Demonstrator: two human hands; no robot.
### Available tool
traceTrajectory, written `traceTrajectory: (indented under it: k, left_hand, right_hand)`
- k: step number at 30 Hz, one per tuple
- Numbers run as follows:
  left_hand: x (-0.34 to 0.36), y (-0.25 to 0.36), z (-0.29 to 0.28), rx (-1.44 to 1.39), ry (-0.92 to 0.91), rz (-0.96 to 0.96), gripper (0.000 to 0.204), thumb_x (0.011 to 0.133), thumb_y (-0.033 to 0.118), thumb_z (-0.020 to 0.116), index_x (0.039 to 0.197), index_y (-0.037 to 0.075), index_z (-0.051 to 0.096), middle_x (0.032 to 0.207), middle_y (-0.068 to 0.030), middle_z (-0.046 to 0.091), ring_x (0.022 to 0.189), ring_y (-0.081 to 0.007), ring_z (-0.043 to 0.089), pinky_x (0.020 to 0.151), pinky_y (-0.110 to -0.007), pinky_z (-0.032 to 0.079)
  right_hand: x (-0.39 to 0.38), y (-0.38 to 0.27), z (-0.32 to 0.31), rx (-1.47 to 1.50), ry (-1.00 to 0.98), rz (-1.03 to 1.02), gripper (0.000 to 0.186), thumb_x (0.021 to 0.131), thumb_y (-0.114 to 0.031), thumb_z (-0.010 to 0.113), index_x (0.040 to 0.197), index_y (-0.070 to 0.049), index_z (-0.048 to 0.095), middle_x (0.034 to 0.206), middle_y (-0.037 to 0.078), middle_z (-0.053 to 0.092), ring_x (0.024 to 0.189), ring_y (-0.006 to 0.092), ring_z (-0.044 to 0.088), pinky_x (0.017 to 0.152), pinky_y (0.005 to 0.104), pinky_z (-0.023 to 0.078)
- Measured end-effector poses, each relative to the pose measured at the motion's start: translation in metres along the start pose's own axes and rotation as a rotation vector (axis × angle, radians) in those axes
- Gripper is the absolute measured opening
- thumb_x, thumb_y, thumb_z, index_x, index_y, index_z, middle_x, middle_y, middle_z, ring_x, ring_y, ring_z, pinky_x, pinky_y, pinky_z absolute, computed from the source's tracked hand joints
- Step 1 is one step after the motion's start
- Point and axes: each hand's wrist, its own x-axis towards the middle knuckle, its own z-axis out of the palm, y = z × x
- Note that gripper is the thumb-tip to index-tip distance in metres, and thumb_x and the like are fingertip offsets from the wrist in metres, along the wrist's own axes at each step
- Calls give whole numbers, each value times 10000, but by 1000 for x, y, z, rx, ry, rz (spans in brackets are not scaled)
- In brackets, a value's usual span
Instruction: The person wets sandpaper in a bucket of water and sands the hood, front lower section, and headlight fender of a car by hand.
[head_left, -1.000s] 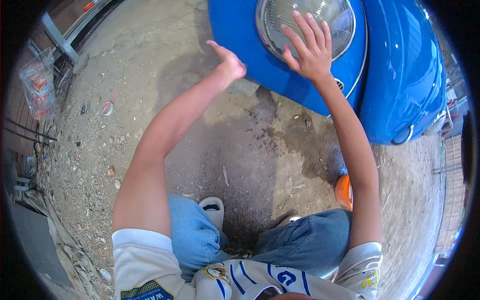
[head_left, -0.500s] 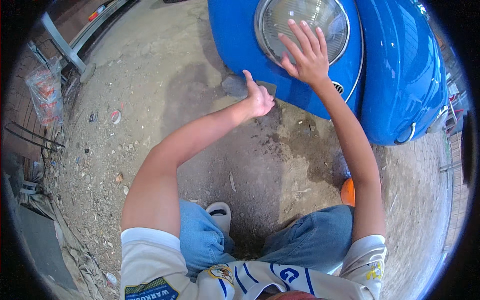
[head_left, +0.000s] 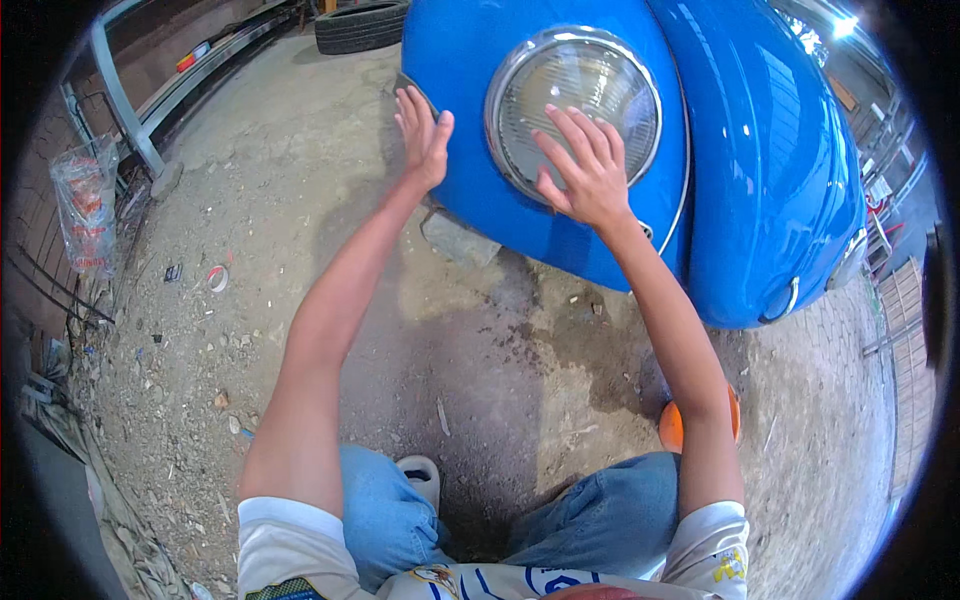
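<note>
A round, ribbed glass headlight (head_left: 600,85) in a chrome ring sits in the glossy blue front of a car (head_left: 450,70). In front of the headlight's lower half is my right hand (head_left: 590,175), fingers spread, holding nothing. Whether its fingertips touch the glass I cannot tell. My left hand (head_left: 424,145) is raised at the left edge of the blue bodywork, fingers stretched out and thumb side toward the car. It holds nothing either, and contact with the paint cannot be made out.
Below the bodywork lies a flat grey slab (head_left: 460,240). An orange container (head_left: 672,428) stands by my right forearm. A tyre (head_left: 360,28) lies at the back. Plastic wrapping (head_left: 85,210) hangs at the left near a metal frame (head_left: 125,100). Debris litters the ground.
My left hand has moved up and left, from below the bodywork to its left edge. My right hand stays over the headlight, slightly lower on it. The view has shifted, bringing the tyre into sight.
</note>
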Motion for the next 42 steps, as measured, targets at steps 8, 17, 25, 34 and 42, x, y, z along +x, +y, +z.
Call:
traceTrajectory:
  k: [8,17,25,34,42]
  left_hand:
    - [-40,22,4,264,-183,439,1173,962,855,286,1671,-48,44,1730,-323,-32,1619,-456,-34,1289,-602,43]
    - [158,110,-3,253,-432,741,1159,929,903,257,1667,10,240,1738,-250,164,1614,-427,145,1299,-561,122]
    - [123,123,-27,94,-578,579,1106,931,873,346,1646,29,330,1730,-187,264,1611,-370,214,1295,-562,134]
    - [198,179,32,237,-697,888,959,976,789,390,1617,77,414,1712,-98,344,1595,-317,273,1291,-594,126]
    - [171,115,-41,260,-698,757,930,976,792,375,1646,148,376,1741,-78,285,1617,-313,216,1287,-627,79]
  right_hand:
    - [55,41,-23,-38,189,297,445,842,-250,725,1269,-123,706,1466,157,579,1330,363,529,1123,496,356]
    - [63,58,-18,133,82,523,616,915,-287,622,1486,-65,569,1607,264,448,1496,484,394,1211,566,305]
    - [66,54,-24,136,21,593,615,907,-324,622,1465,-67,589,1608,258,447,1485,479,413,1188,586,326]
    - [63,51,-24,154,12,649,609,913,-346,606,1467,-97,596,1623,223,446,1517,447,388,1215,581,296]
    - [66,52,-25,165,64,606,592,915,-305,602,1467,-90,594,1613,221,454,1503,453,401,1214,578,306]
